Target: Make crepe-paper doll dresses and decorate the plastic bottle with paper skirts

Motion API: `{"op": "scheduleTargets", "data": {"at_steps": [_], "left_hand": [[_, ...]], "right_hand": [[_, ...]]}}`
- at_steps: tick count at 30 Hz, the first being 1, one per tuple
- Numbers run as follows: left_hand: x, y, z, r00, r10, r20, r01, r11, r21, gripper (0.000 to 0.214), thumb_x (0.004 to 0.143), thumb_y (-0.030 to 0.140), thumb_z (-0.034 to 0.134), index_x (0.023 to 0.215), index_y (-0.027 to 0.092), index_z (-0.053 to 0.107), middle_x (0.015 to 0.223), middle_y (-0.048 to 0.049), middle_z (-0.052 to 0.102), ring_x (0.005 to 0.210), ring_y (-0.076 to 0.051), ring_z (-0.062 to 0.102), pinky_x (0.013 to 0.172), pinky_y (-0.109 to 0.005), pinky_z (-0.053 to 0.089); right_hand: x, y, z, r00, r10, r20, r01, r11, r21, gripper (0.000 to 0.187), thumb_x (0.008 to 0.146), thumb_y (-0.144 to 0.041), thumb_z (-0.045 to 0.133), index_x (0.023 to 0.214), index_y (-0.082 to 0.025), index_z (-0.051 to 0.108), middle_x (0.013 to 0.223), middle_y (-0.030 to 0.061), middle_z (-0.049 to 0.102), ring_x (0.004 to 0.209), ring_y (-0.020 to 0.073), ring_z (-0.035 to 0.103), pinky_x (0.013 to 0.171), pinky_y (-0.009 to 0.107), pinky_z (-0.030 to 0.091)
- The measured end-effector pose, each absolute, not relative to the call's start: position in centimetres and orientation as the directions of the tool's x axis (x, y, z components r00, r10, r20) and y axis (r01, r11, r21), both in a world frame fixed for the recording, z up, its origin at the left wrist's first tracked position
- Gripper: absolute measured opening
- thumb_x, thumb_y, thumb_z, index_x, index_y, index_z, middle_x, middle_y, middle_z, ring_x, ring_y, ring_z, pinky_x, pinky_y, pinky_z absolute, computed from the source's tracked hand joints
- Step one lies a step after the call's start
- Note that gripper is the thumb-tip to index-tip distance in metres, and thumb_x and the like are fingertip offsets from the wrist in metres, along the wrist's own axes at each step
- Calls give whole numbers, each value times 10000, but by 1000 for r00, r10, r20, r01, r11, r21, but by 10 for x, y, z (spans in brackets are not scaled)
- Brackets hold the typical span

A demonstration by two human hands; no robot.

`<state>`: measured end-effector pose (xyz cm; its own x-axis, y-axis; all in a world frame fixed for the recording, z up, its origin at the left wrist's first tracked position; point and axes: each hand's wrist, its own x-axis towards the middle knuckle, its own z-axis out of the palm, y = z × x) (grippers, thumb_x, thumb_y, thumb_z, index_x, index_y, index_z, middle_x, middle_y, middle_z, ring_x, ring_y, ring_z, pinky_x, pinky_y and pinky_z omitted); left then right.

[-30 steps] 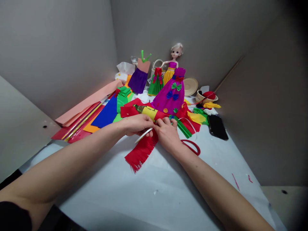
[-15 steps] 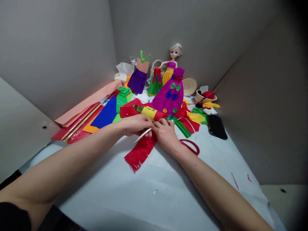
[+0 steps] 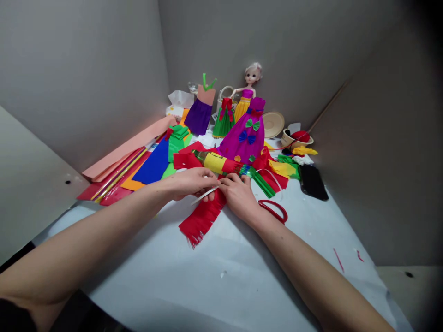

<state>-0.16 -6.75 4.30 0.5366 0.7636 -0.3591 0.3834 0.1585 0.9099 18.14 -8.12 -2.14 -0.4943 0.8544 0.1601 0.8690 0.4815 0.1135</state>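
Observation:
My left hand (image 3: 195, 182) is closed in a pinch on a thin white strip (image 3: 204, 196), which slants down to the left from the fingertips. Its fingertips almost meet those of my right hand (image 3: 238, 193), whose curled fingers hold the upper end of a red fringed paper strip (image 3: 204, 219). The cut fringe points down-left on the table. Just beyond my hands lies a glass bottle (image 3: 214, 162) wrapped in yellow and red paper, with a green fringed paper piece (image 3: 265, 184) at its right end. Red scissors handles (image 3: 273, 210) show beside my right wrist; the blades are hidden.
At the back stand a doll (image 3: 252, 76), a purple paper dress (image 3: 242, 133) and smaller paper dresses. Coloured paper sheets (image 3: 150, 161) and rolls lie left. On the right are a black phone (image 3: 313, 182) and a bowl (image 3: 306, 142) with red yarn. Grey walls surround the white table (image 3: 221, 295).
My left hand has shifted slightly down and left, and the white strip's angle has changed a little. My right hand and the red fringed paper stay in place.

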Motion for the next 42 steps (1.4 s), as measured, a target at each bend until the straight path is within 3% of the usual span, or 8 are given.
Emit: {"op": "scheduleTargets", "data": {"at_steps": [5,12,17,22,30,42], "left_hand": [[-3,-81,53,507,776,-376,396,177,901,151,839,293,588,925,183,529,596,18,635,551,-111,565,517,-228,328],[-3,-95,64,486,748,-452,387,279,879,131,886,218,504,1009,175,495,602,24,638,571,-111,597,544,-220,388],[-7,-101,65,487,728,-482,367,331,870,107,895,229,508,986,185,474,587,17,653,509,-109,587,532,-217,404],[-12,-111,63,481,699,-529,386,373,844,187,884,291,553,1015,195,459,592,8,663,490,-130,612,487,-210,388],[-22,-127,57,424,682,-596,356,480,802,330,858,247,537,1156,191,405,638,-31,702,525,-173,670,512,-234,468],[-32,-136,55,431,661,-614,331,517,790,349,847,241,551,1158,180,406,658,-53,724,526,-169,676,521,-235,482]], "right_hand": [[181,-84,-20,-501,855,133,864,502,29,284,999,-204,432,1196,-222,636,1157,61,673,1127,240,414,861,433,207],[179,-87,-14,-509,854,110,860,509,34,310,976,-157,439,1226,-199,617,1160,87,684,1135,251,423,861,439,195],[177,-89,-10,-503,861,77,864,502,37,272,979,-169,420,1137,-201,640,1156,92,687,1136,252,432,850,433,200],[177,-91,-9,-515,854,68,857,513,51,246,967,-166,419,1095,-188,627,1163,102,685,1144,257,448,854,430,211],[180,-90,-11,-542,839,55,840,539,53,314,924,-120,409,1165,-159,607,1229,139,665,1192,280,462,891,461,228],[182,-88,-3,-550,834,-46,835,549,-33,408,882,-185,414,1255,-173,580,1366,137,596,1301,272,448,972,498,262]]}}
